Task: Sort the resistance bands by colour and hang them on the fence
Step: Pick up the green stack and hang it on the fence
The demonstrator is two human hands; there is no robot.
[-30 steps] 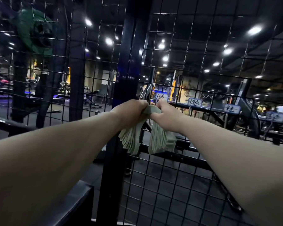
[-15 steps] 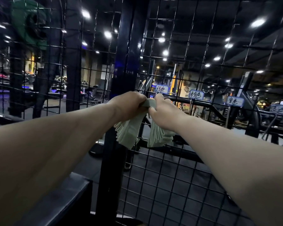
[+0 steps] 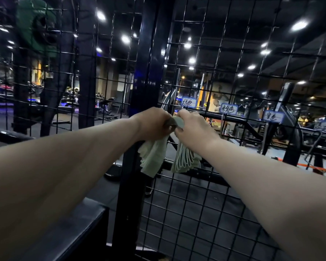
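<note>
A bunch of pale green resistance bands [image 3: 184,159] is folded over, its two ends hanging down in front of the black wire fence [image 3: 205,204]. My left hand [image 3: 152,125] grips the top of the fold on the left side. Close beside it, my right hand [image 3: 192,127] pinches the same fold on the right. Both hands are held up against the mesh, just below a small blue-edged label [image 3: 189,103] with handwriting. Whether the bands are hooked on the fence is hidden by my hands.
A thick black post [image 3: 139,91] stands just left of my hands. Two more handwritten labels [image 3: 228,109] [image 3: 272,116] hang along the fence to the right. A black ledge [image 3: 68,232] lies at lower left. Gym machines show behind the mesh.
Both hands have stayed together on the bands. The bands' hanging ends have shifted slightly, and my view has tilted a little.
</note>
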